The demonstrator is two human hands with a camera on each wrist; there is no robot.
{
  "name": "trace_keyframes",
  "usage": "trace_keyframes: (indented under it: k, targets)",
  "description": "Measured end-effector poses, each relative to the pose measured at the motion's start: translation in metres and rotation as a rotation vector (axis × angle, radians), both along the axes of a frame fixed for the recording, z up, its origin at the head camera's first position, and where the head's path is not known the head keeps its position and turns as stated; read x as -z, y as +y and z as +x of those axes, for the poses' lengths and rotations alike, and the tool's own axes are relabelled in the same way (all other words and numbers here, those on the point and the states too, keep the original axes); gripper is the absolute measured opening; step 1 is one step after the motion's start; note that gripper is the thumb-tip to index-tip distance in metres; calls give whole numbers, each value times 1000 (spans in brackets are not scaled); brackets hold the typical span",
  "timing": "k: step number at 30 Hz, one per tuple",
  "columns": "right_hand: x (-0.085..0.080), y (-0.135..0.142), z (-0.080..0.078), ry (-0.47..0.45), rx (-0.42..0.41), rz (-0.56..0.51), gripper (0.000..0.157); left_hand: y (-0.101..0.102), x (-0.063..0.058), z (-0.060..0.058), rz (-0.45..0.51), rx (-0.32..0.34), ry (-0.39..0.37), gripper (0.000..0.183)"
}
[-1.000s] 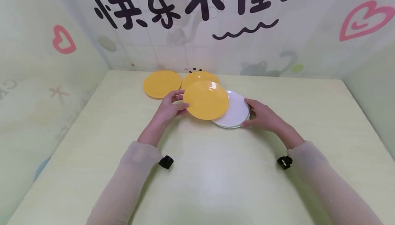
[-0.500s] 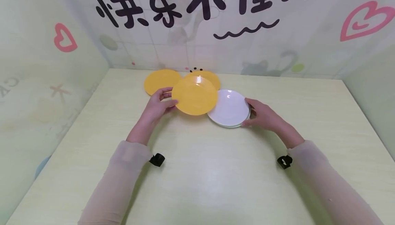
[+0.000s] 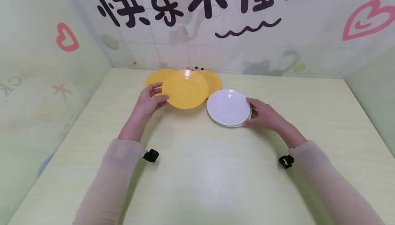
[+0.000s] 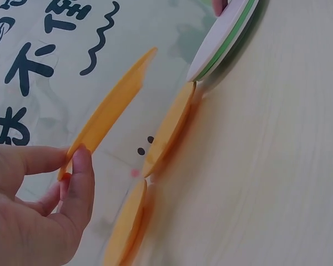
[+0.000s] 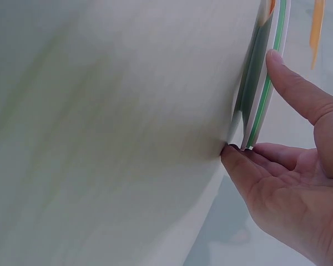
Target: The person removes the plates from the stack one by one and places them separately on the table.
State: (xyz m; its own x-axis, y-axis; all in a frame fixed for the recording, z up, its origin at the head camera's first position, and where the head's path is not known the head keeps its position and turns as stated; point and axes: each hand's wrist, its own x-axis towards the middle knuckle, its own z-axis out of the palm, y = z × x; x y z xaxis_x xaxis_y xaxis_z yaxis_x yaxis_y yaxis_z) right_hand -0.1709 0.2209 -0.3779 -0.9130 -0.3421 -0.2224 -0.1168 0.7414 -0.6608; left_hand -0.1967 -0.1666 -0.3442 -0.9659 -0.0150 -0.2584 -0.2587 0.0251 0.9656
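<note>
- I'd count two as done: the outer yellow plate (image 3: 155,77) and the inner yellow plate (image 3: 214,82) lie on the table (image 3: 197,170), left of the white-topped plate stack (image 3: 229,107) and farther back.
- A third, the raised yellow plate (image 3: 185,89), isn't down; it hangs in the air left of the stack, partly hiding the other two from above.
- The left hand (image 3: 149,98) pinches that plate at its left rim, thumb closed against the fingers.
- The right hand (image 3: 263,115) holds the stack by its right edge, thumb over the side and fingers curled beneath; whether the stack is lifted clear of the table, I can't tell.
- Left to deal with, by my reckoning: the raised plate and the stack itself. A green layer (image 4: 231,36) shows under its white top, but I can't count the plates.
- It's tight there: the inner plate is just beside the stack, touching or not I can't say, and the patterned wall (image 3: 197,53) rises behind.
- The left wrist mount (image 3: 151,155) and right wrist mount (image 3: 286,162) stay nearer the person than the stack.
</note>
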Motion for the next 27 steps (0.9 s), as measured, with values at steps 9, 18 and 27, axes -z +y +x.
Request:
trace_keyframes:
  k: [9, 18, 27]
  targets:
    - [-2, 0, -2, -7, -5, 13, 99, -5, -6, 2, 43, -30, 6, 60]
    - [-4, 1, -3, -7, -10, 26, 98, -9, -8, 3, 30, -38, -3, 62]
    - [-5, 1, -3, -13, -6, 24, 98, -17, -13, 3, 18, -54, -13, 66]
